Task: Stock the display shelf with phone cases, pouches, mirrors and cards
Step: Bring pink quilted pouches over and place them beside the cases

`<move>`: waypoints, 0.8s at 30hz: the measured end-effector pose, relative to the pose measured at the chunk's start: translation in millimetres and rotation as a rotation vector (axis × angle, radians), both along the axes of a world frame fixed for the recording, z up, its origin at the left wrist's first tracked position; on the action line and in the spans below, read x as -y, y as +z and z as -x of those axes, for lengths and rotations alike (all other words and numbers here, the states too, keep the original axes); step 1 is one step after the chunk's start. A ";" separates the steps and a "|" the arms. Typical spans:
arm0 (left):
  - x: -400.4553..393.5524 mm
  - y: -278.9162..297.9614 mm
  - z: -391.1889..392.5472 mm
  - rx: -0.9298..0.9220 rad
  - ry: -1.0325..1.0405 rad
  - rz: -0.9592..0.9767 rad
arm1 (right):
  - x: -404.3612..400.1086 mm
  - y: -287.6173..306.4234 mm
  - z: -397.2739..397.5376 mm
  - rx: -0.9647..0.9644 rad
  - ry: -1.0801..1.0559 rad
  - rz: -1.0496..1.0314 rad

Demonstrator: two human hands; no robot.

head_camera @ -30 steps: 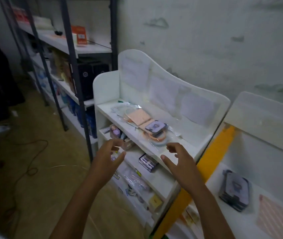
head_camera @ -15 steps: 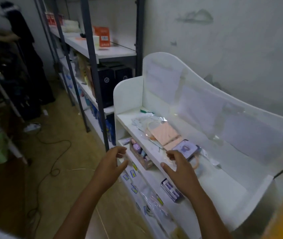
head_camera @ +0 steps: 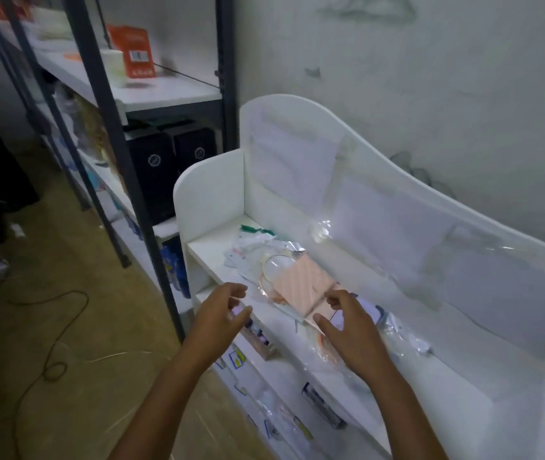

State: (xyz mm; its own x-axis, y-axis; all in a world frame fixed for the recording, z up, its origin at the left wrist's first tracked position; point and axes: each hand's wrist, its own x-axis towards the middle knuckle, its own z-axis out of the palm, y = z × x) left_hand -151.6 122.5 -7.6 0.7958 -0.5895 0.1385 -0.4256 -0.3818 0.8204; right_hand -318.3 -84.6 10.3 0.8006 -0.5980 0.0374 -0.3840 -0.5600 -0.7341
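Observation:
A white display shelf (head_camera: 211,194) stands against the wall. On its top tier lie a peach ribbed pouch (head_camera: 301,287) with a ring handle, clear plastic-wrapped items (head_camera: 251,250) to its left, and a wrapped phone case (head_camera: 375,313) partly hidden behind my right hand. My left hand (head_camera: 223,313) hovers at the shelf's front edge, fingers loosely curled, holding nothing. My right hand (head_camera: 347,327) reaches over the top tier just beside the pouch's near corner, fingers spread and empty. Lower tiers hold small packaged goods (head_camera: 322,406).
A dark metal rack (head_camera: 111,104) stands left of the shelf, with an orange box (head_camera: 135,51) on top and black boxes (head_camera: 168,157) below. Cables (head_camera: 55,330) trail across the brown floor. A bare wall lies behind.
The view has swung left, so the second shelf at the right has left the frame. Both hands have come closer to the top tier, the right one now over the wrapped items.

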 end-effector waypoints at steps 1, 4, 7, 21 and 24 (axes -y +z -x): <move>8.5 -2.7 -10.5 -0.008 -0.030 -0.007 | 2.2 -0.8 -4.5 -0.002 -0.022 -0.001; 34.8 -10.8 -41.2 -0.023 -0.125 -0.024 | 9.7 -2.0 -18.8 -0.022 -0.089 0.015; 61.6 -15.8 -69.5 -0.041 -0.204 -0.042 | 15.5 -3.1 -32.4 -0.028 -0.164 0.030; 154.0 -46.4 -96.4 0.146 -0.414 -0.439 | 26.4 -21.9 -27.8 -0.070 -0.458 0.058; 162.0 -52.3 -90.5 0.259 -0.396 -0.541 | 22.8 -27.4 -18.0 -0.066 -0.514 0.011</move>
